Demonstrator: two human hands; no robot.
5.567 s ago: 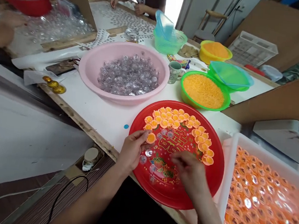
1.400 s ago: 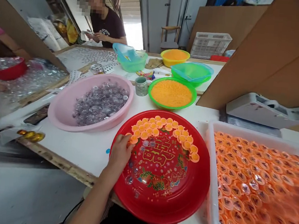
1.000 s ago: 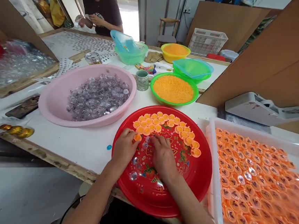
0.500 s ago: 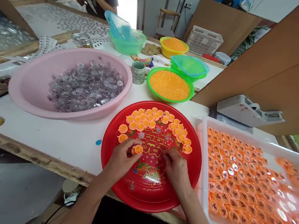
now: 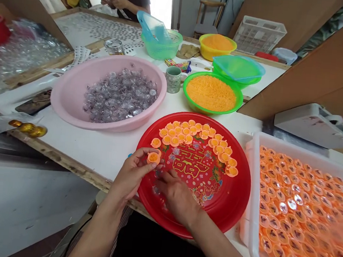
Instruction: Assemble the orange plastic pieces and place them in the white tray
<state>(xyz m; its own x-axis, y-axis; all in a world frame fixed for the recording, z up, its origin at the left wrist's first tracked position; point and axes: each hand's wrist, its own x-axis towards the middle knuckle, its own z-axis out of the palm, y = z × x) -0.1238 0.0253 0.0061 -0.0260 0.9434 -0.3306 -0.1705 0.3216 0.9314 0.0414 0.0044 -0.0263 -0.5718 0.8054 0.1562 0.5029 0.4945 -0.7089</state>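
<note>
My left hand [image 5: 133, 171] pinches a small orange plastic cup [image 5: 153, 157] between thumb and fingers, above the left side of a round red tray [image 5: 237, 198]. Its open top faces up, with orange filling visible inside. My right hand [image 5: 179, 195] is low over the tray, to the right of and below the held cup. Its fingers point left and are blurred, so whether they hold anything is unclear. Similar filled orange cups [image 5: 175, 141] stand in a curved band along the tray's far side, reaching round to the right rim.
At left is a pink basin [image 5: 62, 103] of clear plastic pieces. A green mug [image 5: 173, 80] stands beside a green bowl [image 5: 236, 104] of orange granules. A white bin [image 5: 252, 183] at right holds rows of covered orange cups. A co-worker's hands [image 5: 118, 2] show across the table.
My view has turned left. My right hand has moved left across the tray, closer to my left hand. My left hand still holds the orange cup.
</note>
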